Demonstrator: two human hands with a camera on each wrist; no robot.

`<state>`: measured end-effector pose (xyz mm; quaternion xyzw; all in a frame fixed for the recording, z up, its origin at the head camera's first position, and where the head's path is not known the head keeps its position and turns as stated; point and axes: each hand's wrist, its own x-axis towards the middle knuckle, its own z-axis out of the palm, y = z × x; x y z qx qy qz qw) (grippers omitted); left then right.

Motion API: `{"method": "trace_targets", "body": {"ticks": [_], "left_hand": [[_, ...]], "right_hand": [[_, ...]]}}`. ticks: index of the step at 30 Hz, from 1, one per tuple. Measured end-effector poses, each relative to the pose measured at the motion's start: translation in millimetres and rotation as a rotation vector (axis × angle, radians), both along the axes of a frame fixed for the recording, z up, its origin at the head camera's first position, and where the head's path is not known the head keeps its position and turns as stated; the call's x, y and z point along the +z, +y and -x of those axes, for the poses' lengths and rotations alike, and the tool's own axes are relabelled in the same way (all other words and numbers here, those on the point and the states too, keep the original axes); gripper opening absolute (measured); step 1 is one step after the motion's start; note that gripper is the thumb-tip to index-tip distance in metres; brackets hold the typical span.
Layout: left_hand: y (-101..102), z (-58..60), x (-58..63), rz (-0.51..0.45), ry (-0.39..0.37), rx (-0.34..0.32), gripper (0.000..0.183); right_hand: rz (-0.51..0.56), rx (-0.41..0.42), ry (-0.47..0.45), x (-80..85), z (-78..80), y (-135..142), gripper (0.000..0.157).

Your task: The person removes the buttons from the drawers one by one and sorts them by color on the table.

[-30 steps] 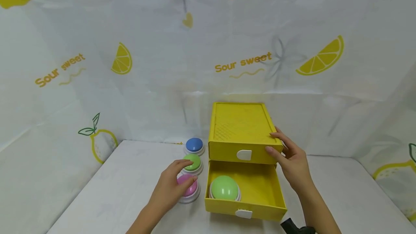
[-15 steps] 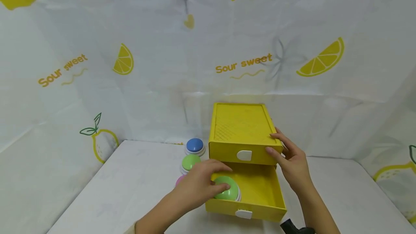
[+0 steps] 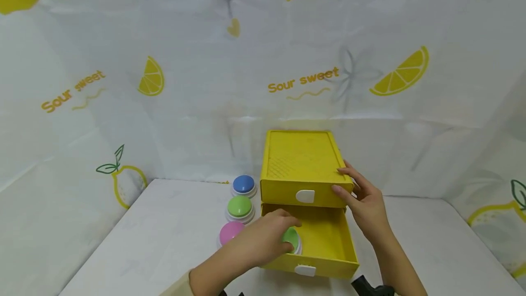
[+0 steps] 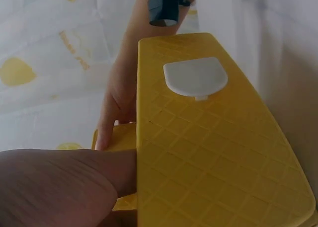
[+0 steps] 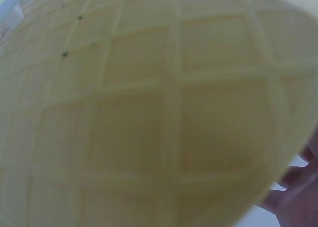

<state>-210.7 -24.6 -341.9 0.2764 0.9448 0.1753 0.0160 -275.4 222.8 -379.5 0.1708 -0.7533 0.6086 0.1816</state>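
Note:
In the head view a yellow two-drawer box (image 3: 304,156) stands on the table with its lower drawer (image 3: 328,239) pulled out. A green dome push button (image 3: 291,237) with a white base sits in the drawer's left part. My left hand (image 3: 267,240) reaches over the drawer's left wall and grips this button, thumb in front and fingers behind, covering much of it. My right hand (image 3: 367,209) holds the box's upper right front corner, thumb on the front and fingertips on top. The left wrist view shows the drawer's front (image 4: 208,152) with its white tab handle (image 4: 196,77).
Left of the box stand a blue push button (image 3: 244,184), another green one (image 3: 239,207) and a pink one (image 3: 231,232), partly behind my left forearm. A white lemon-print cloth (image 3: 197,140) hangs behind the white table (image 3: 164,232).
My left hand has moved right from over the pink and green buttons into the drawer, and its fingers have closed about the green button there. The right hand keeps its hold.

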Motion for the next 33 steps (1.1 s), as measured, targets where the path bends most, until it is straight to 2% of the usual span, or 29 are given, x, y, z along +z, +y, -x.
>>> {"method": "trace_targets", "body": {"ticks": [5, 11, 14, 20, 27, 33], "left_hand": [[-2, 11.4, -5.3, -0.069, -0.002, -0.022, 0.042], [-1, 25.9, -14.6, -0.293, -0.129, -0.051, 0.035], [0, 29.0, -18.4, -0.356, -0.168, -0.070, 0.033], [0, 31.5, -17.4, -0.285, -0.120, -0.082, 0.034], [-2, 30.2, -7.3, -0.128, -0.218, -0.027, 0.042], [-3, 27.8, -7.1, -0.101, -0.206, -0.051, 0.041]], "right_hand": [[-0.013, -0.010, -0.005, 1.1, 0.3, 0, 0.041], [-0.018, -0.015, -0.013, 1.0, -0.3, 0, 0.041], [-0.013, -0.013, -0.014, 0.6, -1.0, 0, 0.041], [-0.021, -0.022, -0.005, 1.6, -0.3, -1, 0.040], [-0.026, -0.019, -0.012, 1.6, -1.4, -2, 0.041], [-0.026, -0.015, -0.006, 1.4, -1.4, -2, 0.042]]}}
